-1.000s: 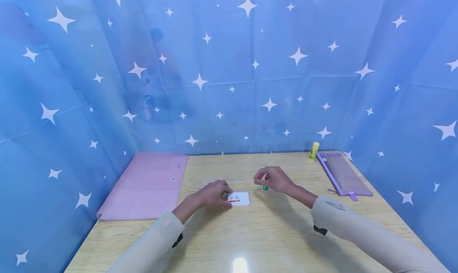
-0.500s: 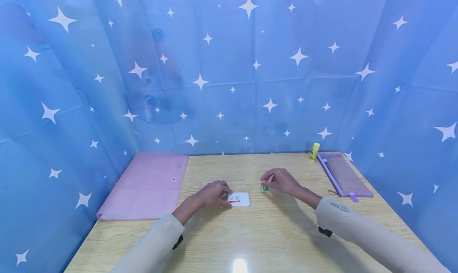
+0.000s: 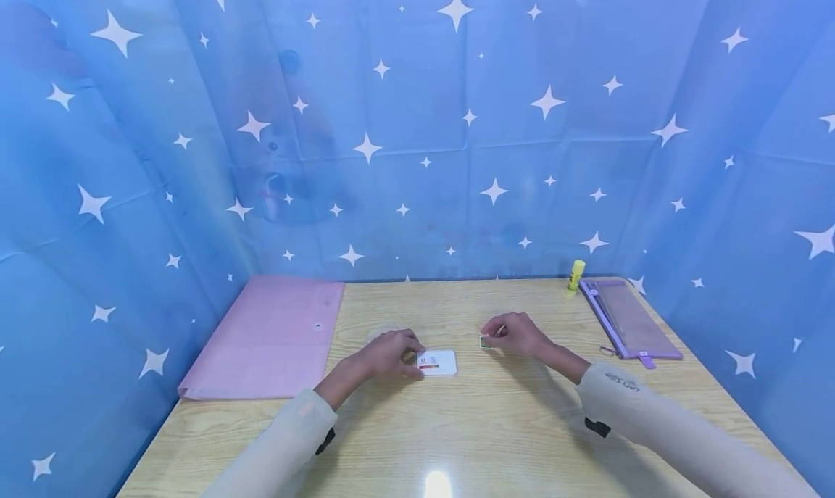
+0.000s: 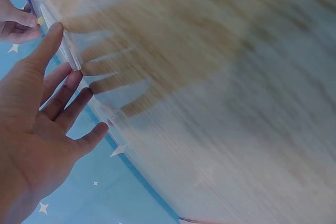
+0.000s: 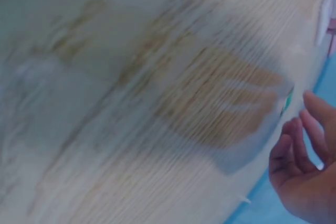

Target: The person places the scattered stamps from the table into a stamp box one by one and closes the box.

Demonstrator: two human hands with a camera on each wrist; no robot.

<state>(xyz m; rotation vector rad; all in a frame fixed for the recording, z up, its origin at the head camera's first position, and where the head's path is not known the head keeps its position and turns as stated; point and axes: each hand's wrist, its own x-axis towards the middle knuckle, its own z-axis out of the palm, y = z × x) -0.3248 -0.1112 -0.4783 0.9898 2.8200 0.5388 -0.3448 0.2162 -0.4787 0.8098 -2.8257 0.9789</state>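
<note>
A flat white rectangular case (image 3: 438, 363) with red and dark print lies near the table's middle. My left hand (image 3: 390, 354) holds its left end between thumb and fingers; in the left wrist view the thumb and index finger of my left hand (image 4: 44, 114) are at its edge (image 4: 69, 48), the other fingers spread. To the right, my right hand (image 3: 517, 335) is at a small green-and-white piece (image 3: 483, 342), partly covering it. In the right wrist view, a narrow gap shows between the bent fingers of my right hand (image 5: 307, 156) and the green piece (image 5: 287, 100).
A pink folder (image 3: 274, 338) lies at the table's left. At the back right stand a yellow glue stick (image 3: 576, 275) and, beside it, a flat purple-edged zip pouch (image 3: 636, 320). A blue star-patterned curtain (image 3: 417, 121) surrounds the table's back and sides.
My right hand has shifted right and slightly nearer to me, and less of the green piece shows beside its fingers. The left hand and the white case have stayed in place.
</note>
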